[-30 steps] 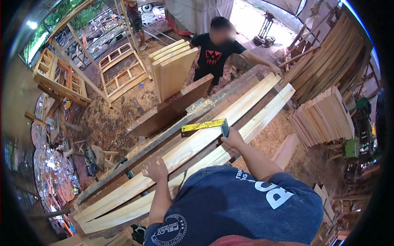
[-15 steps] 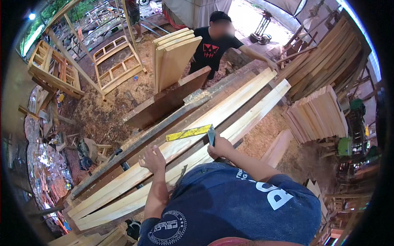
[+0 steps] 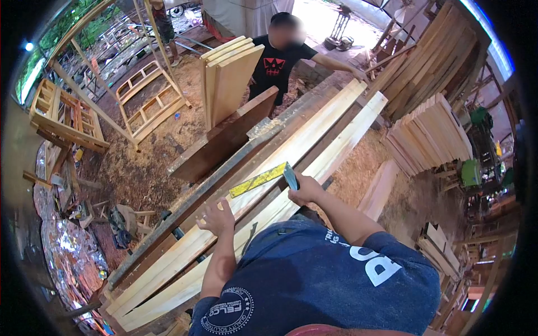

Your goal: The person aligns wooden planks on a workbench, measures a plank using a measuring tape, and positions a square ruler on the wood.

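My right hand (image 3: pixel 306 189) is closed around the metal stock of a try square (image 3: pixel 259 180). The square's yellow blade reaches left across a long pale board (image 3: pixel 314 134). My left hand (image 3: pixel 217 218) is over the same board, just below the blade's far end, its fingers apart and with nothing in them. Whether it touches the wood I cannot tell. A second long board (image 3: pixel 342 144) runs beside the first, nearer my body, with a dark gap between them.
Both boards lie along a long workbench (image 3: pixel 185 210). Across it a co-worker (image 3: pixel 274 61) stretches an arm to the far board end. Upright panels (image 3: pixel 230 84) and a brown plank (image 3: pixel 224 137) stand behind. Stacked boards (image 3: pixel 430 131) are at right, wooden frames (image 3: pixel 151 101) at far left.
The whole view has shifted slightly. The square's blade is tilted a little more, and my left hand is closer to its far end. My right hand keeps its hold on the square.
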`<control>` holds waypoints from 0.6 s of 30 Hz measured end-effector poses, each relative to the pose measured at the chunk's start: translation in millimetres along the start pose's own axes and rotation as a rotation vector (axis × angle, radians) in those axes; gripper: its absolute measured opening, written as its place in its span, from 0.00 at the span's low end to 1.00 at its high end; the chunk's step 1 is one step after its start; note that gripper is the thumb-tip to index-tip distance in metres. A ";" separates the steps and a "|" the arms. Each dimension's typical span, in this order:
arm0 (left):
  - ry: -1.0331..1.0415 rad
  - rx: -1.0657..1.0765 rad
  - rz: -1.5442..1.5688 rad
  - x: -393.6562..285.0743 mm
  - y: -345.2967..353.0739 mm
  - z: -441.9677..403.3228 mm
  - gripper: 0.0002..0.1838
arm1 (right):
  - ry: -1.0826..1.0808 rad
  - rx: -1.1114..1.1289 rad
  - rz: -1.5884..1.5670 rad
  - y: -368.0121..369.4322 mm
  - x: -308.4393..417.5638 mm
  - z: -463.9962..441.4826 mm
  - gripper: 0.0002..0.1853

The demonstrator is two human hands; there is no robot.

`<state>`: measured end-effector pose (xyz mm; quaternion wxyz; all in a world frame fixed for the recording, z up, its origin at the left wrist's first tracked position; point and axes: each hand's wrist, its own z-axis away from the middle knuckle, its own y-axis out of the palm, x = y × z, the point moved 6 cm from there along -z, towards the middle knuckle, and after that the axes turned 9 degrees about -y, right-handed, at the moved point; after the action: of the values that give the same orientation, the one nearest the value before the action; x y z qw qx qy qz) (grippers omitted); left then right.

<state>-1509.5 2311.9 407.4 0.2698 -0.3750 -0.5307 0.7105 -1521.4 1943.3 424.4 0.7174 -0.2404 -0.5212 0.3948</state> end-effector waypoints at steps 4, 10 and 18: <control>-0.002 0.013 0.019 0.7 1.8 1.0 0.30 | -0.018 0.002 -0.016 4.2 -6.8 3.4 0.43; 0.017 0.042 -0.012 -1.7 -3.8 1.1 0.34 | -0.150 -0.100 -0.067 1.3 4.2 12.5 0.38; 0.022 0.057 0.001 -6.1 -16.3 5.0 0.37 | -0.066 -0.006 0.047 -0.6 2.1 -0.9 0.41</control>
<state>-1510.3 2309.1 425.3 0.2858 -0.3755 -0.5071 0.7212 -1520.1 1944.7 425.8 0.6898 -0.2417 -0.5399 0.4176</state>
